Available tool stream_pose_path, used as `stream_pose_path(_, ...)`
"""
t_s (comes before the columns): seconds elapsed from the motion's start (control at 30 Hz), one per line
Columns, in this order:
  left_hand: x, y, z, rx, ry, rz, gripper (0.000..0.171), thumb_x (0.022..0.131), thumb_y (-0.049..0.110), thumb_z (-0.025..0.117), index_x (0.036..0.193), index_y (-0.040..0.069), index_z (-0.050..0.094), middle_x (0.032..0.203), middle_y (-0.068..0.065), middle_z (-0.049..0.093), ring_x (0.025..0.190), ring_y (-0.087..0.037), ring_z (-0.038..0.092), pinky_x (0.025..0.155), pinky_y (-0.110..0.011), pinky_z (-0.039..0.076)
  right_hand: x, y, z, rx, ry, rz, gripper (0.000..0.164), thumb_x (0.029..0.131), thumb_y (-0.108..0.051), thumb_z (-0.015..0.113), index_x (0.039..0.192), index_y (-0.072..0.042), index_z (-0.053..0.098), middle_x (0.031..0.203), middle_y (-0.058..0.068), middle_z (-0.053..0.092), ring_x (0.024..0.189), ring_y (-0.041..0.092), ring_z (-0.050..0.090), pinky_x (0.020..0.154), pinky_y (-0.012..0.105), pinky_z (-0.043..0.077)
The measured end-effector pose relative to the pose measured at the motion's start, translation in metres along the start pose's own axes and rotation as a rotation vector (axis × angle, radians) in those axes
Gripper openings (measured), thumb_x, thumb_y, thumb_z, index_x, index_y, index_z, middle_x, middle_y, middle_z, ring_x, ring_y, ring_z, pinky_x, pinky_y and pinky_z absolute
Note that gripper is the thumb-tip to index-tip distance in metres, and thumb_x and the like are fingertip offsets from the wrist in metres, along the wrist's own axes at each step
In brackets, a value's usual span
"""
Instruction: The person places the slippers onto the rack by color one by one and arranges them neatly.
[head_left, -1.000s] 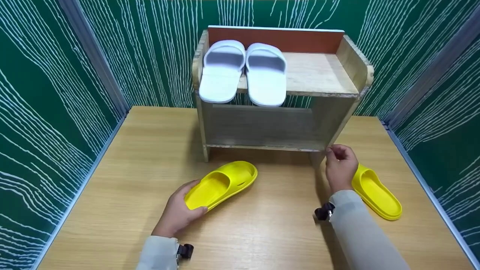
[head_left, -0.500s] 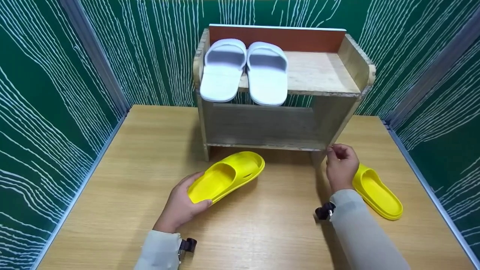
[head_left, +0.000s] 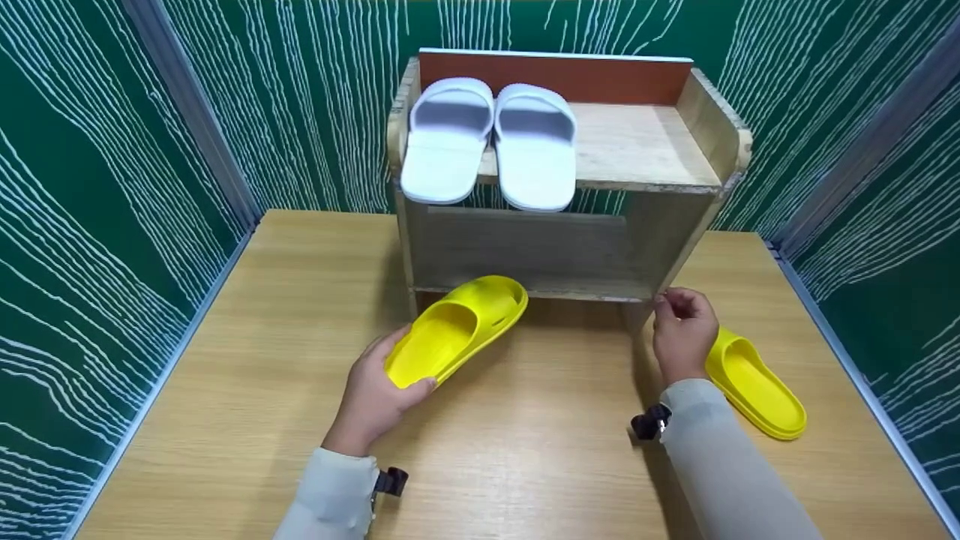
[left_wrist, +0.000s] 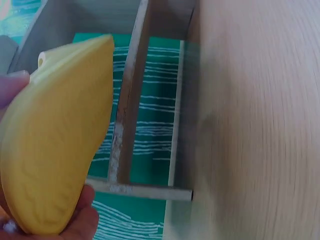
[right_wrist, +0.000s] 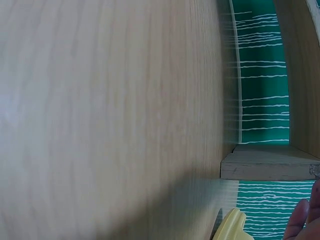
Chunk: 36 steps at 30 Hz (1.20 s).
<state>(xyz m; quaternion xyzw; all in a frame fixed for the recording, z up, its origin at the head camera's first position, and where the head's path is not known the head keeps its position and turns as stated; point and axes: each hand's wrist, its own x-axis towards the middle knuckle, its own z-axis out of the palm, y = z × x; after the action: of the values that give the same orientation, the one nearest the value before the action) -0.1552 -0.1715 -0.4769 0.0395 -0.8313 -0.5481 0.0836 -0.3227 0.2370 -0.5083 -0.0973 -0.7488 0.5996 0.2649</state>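
Note:
My left hand grips a yellow slipper by its heel, thumb on the near side. The slipper is off the table, its toe in front of the lower shelf edge; the left wrist view shows its sole. A wooden shoe rack stands ahead. At its lower right side, my right hand has curled fingers and pinches the side panel's front edge; the fingers show only partly in the right wrist view. Another yellow slipper lies beside the right wrist, its toe partly hidden.
Two white slippers sit side by side on the rack's top shelf, at the left, their heels past its front edge. Green walls with white lines enclose the wooden table at the back and sides.
The left hand has lifted the yellow slipper and carried it forward towards the rack's lower shelf. My right hand, the rack and the other slippers have stayed in place.

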Motion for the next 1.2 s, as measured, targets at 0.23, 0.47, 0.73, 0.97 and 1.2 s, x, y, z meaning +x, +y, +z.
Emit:
stream_pose_path(0.23,0.004,0.007,0.016,-0.008,0.089,0.012,0.079,0.079,0.019,0.088,0.150,0.010,0.056,0.138,-0.008,0.061,0.113,-0.028,0.058,0.096,-0.044,0.052,0.000,0.001,0.000,-0.008,0.002,0.021,0.017,0.099,-0.010,0.073,0.112,0.000,0.068,0.094,-0.004,0.064,0.087,0.013,0.060,0.071,0.014,0.053)
stream_pose_path(0.47,0.010,0.009,0.035,-0.036,0.188,0.025,0.078,0.079,0.019,0.090,0.149,0.009,0.057,0.137,-0.007,0.061,0.111,-0.027,0.059,0.096,-0.044,0.053,-0.001,0.000,-0.001,-0.007,-0.001,0.042,0.015,0.100,-0.012,0.073,0.112,-0.004,0.069,0.097,-0.003,0.064,0.090,0.013,0.059,0.072,0.014,0.054)
stream_pose_path(0.73,0.017,0.016,0.050,-0.039,0.271,0.005,0.077,0.079,0.020,0.090,0.147,0.009,0.057,0.131,-0.006,0.061,0.110,-0.028,0.059,0.099,-0.045,0.052,0.000,-0.001,-0.001,-0.016,-0.003,0.045,0.011,0.100,-0.012,0.072,0.109,-0.006,0.069,0.097,-0.003,0.064,0.091,0.013,0.059,0.073,0.015,0.054)
stream_pose_path(0.97,0.021,0.018,0.060,0.015,0.343,0.008,0.076,0.079,0.023,0.091,0.146,0.009,0.057,0.128,-0.007,0.063,0.110,-0.027,0.060,0.101,-0.043,0.050,0.000,0.000,0.000,0.020,0.018,0.005,0.015,0.098,-0.007,0.073,0.110,0.002,0.069,0.092,-0.001,0.063,0.086,0.014,0.058,0.072,0.015,0.051)
stream_pose_path(1.2,0.025,0.022,0.066,0.098,0.376,-0.035,0.075,0.081,0.030,0.089,0.146,0.013,0.055,0.127,-0.003,0.061,0.107,-0.025,0.062,0.096,-0.046,0.054,0.001,-0.001,0.000,-0.003,0.003,0.050,0.016,0.100,-0.010,0.073,0.113,-0.002,0.069,0.098,-0.001,0.065,0.091,0.013,0.058,0.075,0.015,0.052)
